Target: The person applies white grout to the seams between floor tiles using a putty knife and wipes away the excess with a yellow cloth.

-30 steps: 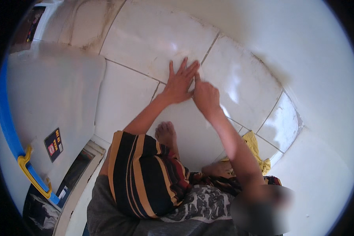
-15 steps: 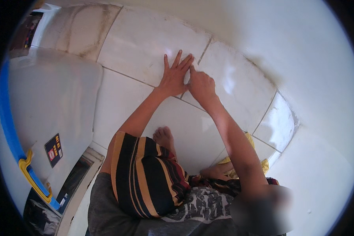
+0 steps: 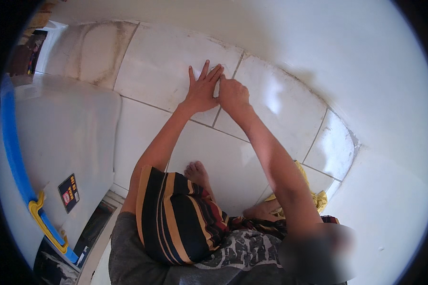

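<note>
My left hand (image 3: 202, 95) lies flat on the white floor tile (image 3: 166, 59), its fingers spread. Close against its index finger and thumb is my right hand (image 3: 233, 96), fingers curled and the index finger pointing down at the tile. Whether those curled fingers hold something small is hidden. Under and just past the left fingertips shows a faint, clear or whitish outline, too pale to name. A dark grout line (image 3: 238, 64) runs right beside the hands.
At the left stands a large translucent plastic box (image 3: 71, 137) with a blue rim (image 3: 14, 137) and yellow latch (image 3: 35, 206). A pale wall (image 3: 337, 52) curves along the far and right sides. Yellow cloth (image 3: 318, 199) lies by my feet (image 3: 197, 173).
The view has shifted slightly, so both hands appear a little further left. They keep nearly the same pose against each other on the tile.
</note>
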`<state>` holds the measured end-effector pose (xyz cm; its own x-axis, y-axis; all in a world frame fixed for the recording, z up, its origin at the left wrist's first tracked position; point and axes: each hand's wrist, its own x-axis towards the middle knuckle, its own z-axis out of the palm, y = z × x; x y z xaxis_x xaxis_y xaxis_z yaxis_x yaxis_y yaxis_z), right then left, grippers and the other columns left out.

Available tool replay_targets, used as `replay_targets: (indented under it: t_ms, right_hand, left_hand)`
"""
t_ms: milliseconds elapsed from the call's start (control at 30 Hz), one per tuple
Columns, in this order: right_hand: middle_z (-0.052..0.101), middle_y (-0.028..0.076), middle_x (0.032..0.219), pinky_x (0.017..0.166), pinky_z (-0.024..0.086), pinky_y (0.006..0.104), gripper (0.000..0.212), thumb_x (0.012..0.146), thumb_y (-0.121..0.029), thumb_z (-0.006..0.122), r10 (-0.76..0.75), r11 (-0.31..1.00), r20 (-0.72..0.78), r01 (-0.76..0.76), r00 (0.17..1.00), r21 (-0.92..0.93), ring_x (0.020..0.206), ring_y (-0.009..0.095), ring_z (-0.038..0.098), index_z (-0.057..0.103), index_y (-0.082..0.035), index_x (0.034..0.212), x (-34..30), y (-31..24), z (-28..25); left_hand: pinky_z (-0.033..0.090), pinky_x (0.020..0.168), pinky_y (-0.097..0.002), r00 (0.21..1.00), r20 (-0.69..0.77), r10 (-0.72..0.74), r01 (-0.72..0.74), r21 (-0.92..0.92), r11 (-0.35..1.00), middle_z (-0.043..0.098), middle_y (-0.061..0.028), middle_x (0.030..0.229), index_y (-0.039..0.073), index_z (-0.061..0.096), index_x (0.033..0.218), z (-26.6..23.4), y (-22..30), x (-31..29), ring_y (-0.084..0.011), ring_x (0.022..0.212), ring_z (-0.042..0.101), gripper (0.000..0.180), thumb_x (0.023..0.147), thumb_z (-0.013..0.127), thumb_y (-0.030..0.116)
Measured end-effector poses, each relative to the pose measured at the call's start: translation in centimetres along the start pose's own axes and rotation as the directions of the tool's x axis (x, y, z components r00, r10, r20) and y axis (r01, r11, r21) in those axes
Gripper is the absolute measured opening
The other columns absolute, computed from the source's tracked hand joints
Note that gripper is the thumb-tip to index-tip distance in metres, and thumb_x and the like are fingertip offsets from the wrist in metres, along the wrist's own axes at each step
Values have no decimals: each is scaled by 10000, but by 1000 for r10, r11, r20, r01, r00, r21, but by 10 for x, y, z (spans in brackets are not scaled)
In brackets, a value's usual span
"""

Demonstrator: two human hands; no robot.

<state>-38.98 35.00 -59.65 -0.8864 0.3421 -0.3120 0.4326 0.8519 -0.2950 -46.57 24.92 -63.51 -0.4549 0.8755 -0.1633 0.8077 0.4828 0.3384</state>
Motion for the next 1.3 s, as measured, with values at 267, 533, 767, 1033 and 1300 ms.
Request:
replay_targets:
  t_ms: [267, 533, 767, 1033, 1300]
  right_hand:
    - [655, 187, 810, 643, 536, 438, 575, 762, -110, 648, 127, 988, 132, -137, 983, 72, 773, 350, 658, 459, -48, 1302, -65, 19, 14]
    - [656, 184, 811, 642, 533, 437, 443, 820, -109, 554, 32, 999, 75, -32, 997, -8, 767, 339, 656, 526, -83, 1262, -53, 31, -1]
    - [650, 119, 726, 589, 533, 381, 447, 764, -58, 583, 75, 991, -64, -82, 995, -109, 718, 282, 664, 569, -81, 1210, -38, 49, -9]
    - [632, 140, 729, 577, 512, 406, 487, 765, -30, 557, -49, 994, -39, 45, 998, -96, 682, 296, 645, 563, -117, 1244, -56, 61, -3]
    - [601, 120, 703, 541, 486, 397, 354, 869, -134, 549, -77, 997, -291, 65, 954, -49, 604, 290, 606, 596, -186, 1216, -47, 99, 14]
  left_hand:
    - [8, 1044, -690, 993, 49, 111, -108, -72, 992, 225, -81, 1514, 38, 260, 1427, 25, 36, -36, -308, 1423, 71, 922, 677, 700, 344]
    - [11, 1048, -685, 993, 61, 105, -87, -246, 965, 237, -67, 1507, 67, 306, 1414, 3, 18, -15, -323, 1423, 59, 788, 719, 661, 172]
    - [53, 1058, -667, 995, -89, 54, -73, -228, 971, 263, -127, 1469, 45, 342, 1380, 14, 45, -50, -343, 1412, 88, 681, 741, 578, 37]
    - [66, 1056, -663, 983, -162, -87, 48, -231, 972, 246, -159, 1444, 50, 363, 1361, 21, 32, -71, -386, 1399, 75, 665, 738, 594, 68]
    - [61, 1067, -650, 987, -124, -100, 72, -213, 974, 250, -157, 1445, 59, 393, 1339, 21, 36, -82, -379, 1402, 75, 630, 745, 597, 93]
